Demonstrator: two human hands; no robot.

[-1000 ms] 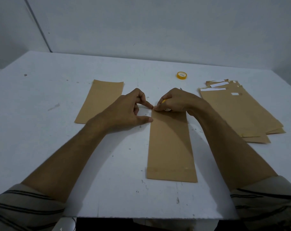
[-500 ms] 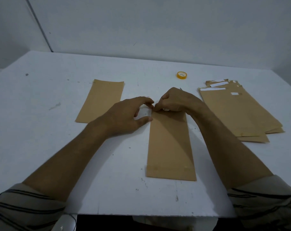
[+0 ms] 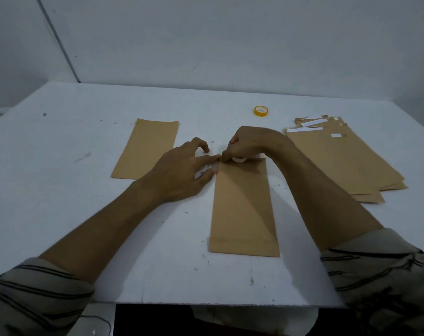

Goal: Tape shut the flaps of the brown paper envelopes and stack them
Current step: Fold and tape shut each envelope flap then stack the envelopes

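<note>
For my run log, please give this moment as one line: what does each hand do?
step: taping | left hand: pinches tape end | right hand: holds tape roll at top of middle envelope | stacked: not yet

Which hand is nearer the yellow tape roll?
Right. The right hand sits just in front of the yellow tape roll, on the middle envelope's top edge; the left hand is farther off, down-left.

A brown envelope [image 3: 242, 207] lies flat and lengthwise mid-table, its bottom end near the near edge. A clear tape roll [image 3: 238, 159] sits at its far end, and a pale tape strip [image 3: 204, 169] reaches off its far left corner. A second envelope [image 3: 145, 149] lies flat farther left. A fanned envelope pile [image 3: 346, 163] lies by the right edge. A yellow tape roll [image 3: 261, 110] lies toward the far edge.
</note>
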